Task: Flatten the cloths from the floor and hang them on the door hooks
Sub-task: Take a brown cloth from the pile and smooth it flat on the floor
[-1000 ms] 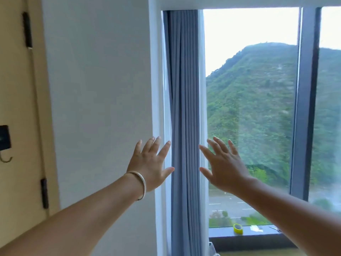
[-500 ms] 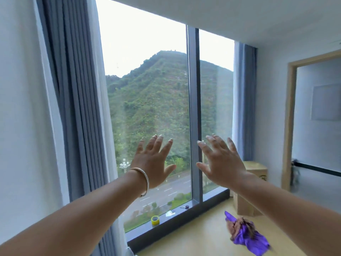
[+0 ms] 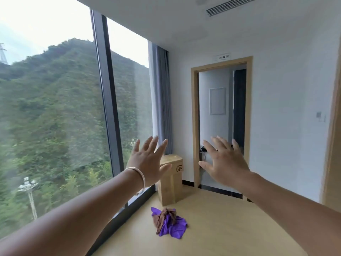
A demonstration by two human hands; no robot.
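A crumpled purple cloth (image 3: pixel 173 228) lies on the wooden floor (image 3: pixel 221 228) near the window, with a brown cloth (image 3: pixel 163 217) bunched on top of it. My left hand (image 3: pixel 147 163), a bangle on its wrist, is stretched out in front at chest height, fingers spread, holding nothing. At the same height my right hand (image 3: pixel 224 161) is also spread and empty. Both hands are well above the cloths. No door hooks are in view.
A tall window (image 3: pixel 55 117) with a dark frame fills the left side, with a grey curtain (image 3: pixel 162 100) in the corner. A cardboard box (image 3: pixel 170 180) stands on the floor beyond the cloths. An open doorway (image 3: pixel 219 115) with a wooden frame is straight ahead.
The view has swung right, away from the door with the hook and the left curtain, bringing the doorway, box and more floor into view. Both hands stay raised and spread.
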